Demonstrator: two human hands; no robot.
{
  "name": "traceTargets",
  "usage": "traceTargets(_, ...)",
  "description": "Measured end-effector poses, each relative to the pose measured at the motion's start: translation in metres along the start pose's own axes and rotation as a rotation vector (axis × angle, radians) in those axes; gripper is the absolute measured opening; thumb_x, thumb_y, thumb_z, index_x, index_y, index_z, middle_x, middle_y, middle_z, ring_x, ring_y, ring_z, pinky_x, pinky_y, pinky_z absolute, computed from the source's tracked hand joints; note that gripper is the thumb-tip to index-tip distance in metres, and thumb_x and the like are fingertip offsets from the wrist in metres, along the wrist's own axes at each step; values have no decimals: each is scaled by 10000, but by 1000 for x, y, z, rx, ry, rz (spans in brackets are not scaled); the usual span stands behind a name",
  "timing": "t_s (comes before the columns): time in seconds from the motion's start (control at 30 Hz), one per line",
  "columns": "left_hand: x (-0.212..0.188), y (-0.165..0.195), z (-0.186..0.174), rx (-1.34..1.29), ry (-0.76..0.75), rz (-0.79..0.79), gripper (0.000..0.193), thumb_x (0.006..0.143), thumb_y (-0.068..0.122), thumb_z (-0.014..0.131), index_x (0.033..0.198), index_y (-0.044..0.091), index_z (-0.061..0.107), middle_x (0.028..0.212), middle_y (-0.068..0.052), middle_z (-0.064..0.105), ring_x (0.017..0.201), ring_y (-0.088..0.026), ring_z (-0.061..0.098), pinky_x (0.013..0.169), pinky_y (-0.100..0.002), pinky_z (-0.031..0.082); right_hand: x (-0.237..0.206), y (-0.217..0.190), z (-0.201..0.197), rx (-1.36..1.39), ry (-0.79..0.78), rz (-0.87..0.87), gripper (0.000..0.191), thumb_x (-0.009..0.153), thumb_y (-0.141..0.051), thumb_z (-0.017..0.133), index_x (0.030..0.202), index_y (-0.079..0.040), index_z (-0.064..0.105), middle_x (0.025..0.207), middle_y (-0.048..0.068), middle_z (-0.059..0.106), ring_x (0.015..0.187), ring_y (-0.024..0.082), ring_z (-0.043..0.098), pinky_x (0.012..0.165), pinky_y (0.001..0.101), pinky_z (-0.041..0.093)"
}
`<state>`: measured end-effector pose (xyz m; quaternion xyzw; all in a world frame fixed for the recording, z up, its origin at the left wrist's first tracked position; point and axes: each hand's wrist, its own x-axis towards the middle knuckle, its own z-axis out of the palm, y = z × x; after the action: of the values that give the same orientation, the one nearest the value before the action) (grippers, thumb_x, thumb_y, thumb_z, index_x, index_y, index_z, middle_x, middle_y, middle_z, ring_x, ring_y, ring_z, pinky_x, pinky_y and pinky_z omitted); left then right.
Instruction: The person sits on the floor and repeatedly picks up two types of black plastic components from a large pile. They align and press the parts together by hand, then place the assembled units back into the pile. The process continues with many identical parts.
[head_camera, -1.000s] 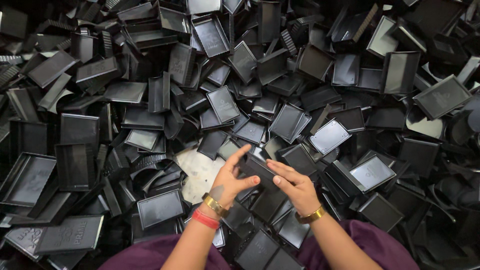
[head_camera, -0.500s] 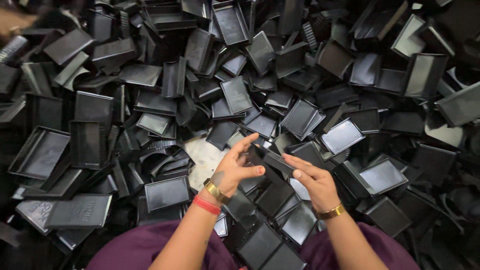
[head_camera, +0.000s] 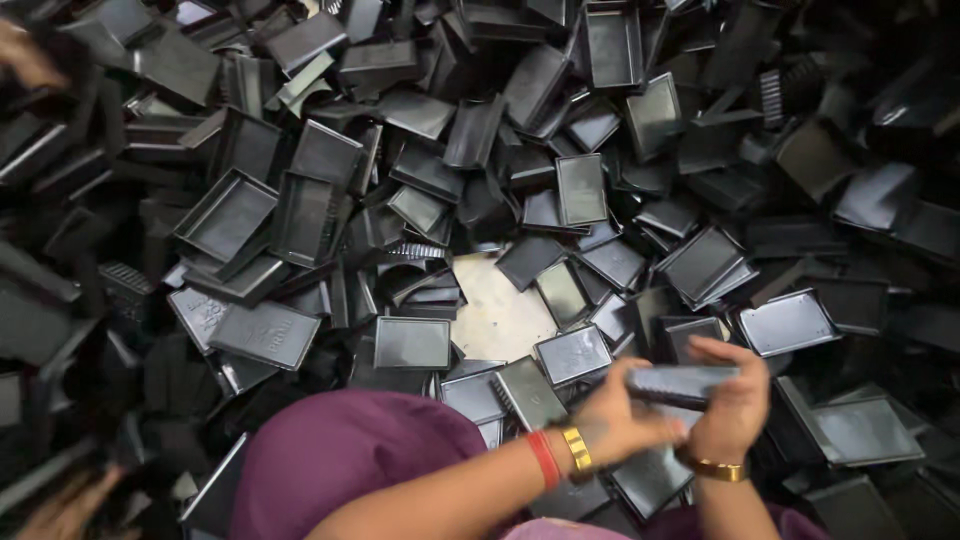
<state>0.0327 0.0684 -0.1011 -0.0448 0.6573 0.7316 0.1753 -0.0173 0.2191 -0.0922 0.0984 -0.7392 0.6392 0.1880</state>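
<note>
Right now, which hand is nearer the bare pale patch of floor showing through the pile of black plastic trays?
Left. The left hand sits just below-right of the pale floor patch; the right hand is farther right, gripping a black plastic tray.

Blurred hand (head_camera: 28, 55) (top-left corner) cut off

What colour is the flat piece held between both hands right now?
Black, like the pile around it. The piece sits between the left hand and right hand, in the head view.

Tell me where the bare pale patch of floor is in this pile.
In the head view, the pale floor patch lies just below centre, ringed by black plastic trays, up and left of the left hand and right hand gripping a black piece.
</note>
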Motion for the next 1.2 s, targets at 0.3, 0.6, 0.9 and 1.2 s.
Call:
traceTargets(0.3,-26,12,6,400,-15,382,653,923,391,753,1454,74,542,1362,-188,652,1251,-383,638,1044,-424,508,4,29,-40,-48,103,269,882,1145,-678,351,719,54,594,678,148,613,609,196,561,664,297,438)
traceTargets(0.6,10,45,-42,391,-231,15,509,833,306,789,1259,91,612,1014,-124,735,880,-254,731,753,-389,578,37,48,-57,768,167,718,722,1098,-700,351,1104,-32,625,910,127,687,867,257,676,851,435,561)
traceTargets(0.9,7,51,-71,13,-829,-80,359,1016,325,652,1161,8,733,1105,-132,783,1026,-168,754,954,-286,575,-10,24,38,196,-638,675,426,988,-367,548,1052,2,751,1015,108,783,977,248,719,902,383,562)
traceTargets(1.2,69,6,-180,1168,668,163,371,764,256,782,1073,55,731,1250,-200,652,1127,-388,609,977,-453,493,-34,-6,57,-277,-1168,69,330,916,-346,678,1129,-98,727,1046,111,736,1041,313,671,961,429,495)
